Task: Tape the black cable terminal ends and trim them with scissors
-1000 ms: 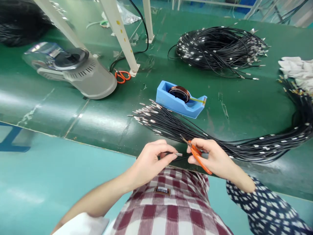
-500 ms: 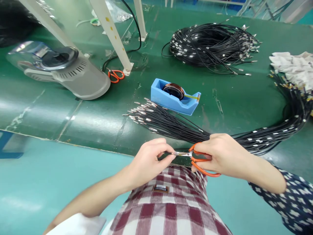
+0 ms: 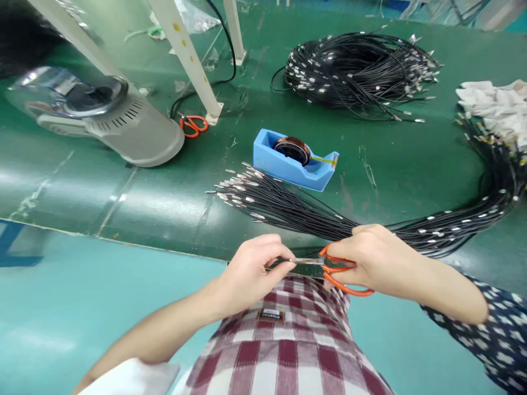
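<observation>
My right hand (image 3: 362, 260) grips a pair of orange-handled scissors (image 3: 346, 286), with the blades pointing left. Between thumb and forefinger, my left hand (image 3: 257, 269) pinches a thin black cable (image 3: 276, 261), right at the scissor tips. The cable's end is mostly covered by the fingers. Just beyond both hands lies a bundle of black cables (image 3: 296, 211), its silvery ends fanned out to the left. White tags dot the bundle farther right. A blue tape dispenser (image 3: 294, 164) with a roll of amber tape stands behind the bundle.
A large coil of black cables (image 3: 354, 71) lies at the back. On the left are a grey machine (image 3: 140, 131), another pair of orange scissors (image 3: 193, 126) and white posts (image 3: 187, 55). White gloves (image 3: 494, 107) rest at the right. The green table's front edge (image 3: 144, 248) runs near my apron.
Both hands hold almost the same pose, with the scissor tips still at the left fingertips. The view has shifted very slightly.
</observation>
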Demonstrator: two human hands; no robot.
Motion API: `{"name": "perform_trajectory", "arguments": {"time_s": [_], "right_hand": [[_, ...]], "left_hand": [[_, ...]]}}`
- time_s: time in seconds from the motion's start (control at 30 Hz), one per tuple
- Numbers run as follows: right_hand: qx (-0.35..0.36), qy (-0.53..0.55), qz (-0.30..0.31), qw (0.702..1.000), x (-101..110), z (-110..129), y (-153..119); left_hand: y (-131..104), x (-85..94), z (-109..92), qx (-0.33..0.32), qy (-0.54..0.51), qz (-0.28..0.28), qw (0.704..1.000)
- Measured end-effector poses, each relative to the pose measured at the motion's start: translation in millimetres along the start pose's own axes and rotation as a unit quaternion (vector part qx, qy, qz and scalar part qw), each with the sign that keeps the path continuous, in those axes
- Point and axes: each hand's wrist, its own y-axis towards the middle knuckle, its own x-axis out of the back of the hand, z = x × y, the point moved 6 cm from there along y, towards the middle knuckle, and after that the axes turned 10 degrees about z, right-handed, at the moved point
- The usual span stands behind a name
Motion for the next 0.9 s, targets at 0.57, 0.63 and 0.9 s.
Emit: {"name": "perform_trajectory", "arguments": {"time_s": [0.57,0.63,0.9], "right_hand": [[-0.016,0.177,0.129,0.976,-22.4,-8.3,7.4],[-0.017,0.170,0.115,0.979,-20.4,-9.0,6.6],[-0.005,0.146,0.094,0.985,-14.5,-4.4,3.9]], "left_hand": [[-2.9,-6.1,3.1,0.002,-0.024,0.024,0.999],[-2.8,-6.0,3.1,0.006,-0.020,0.026,0.999],[-2.5,-4.6,0.3,0.013,-0.018,0.038,0.999]]}}
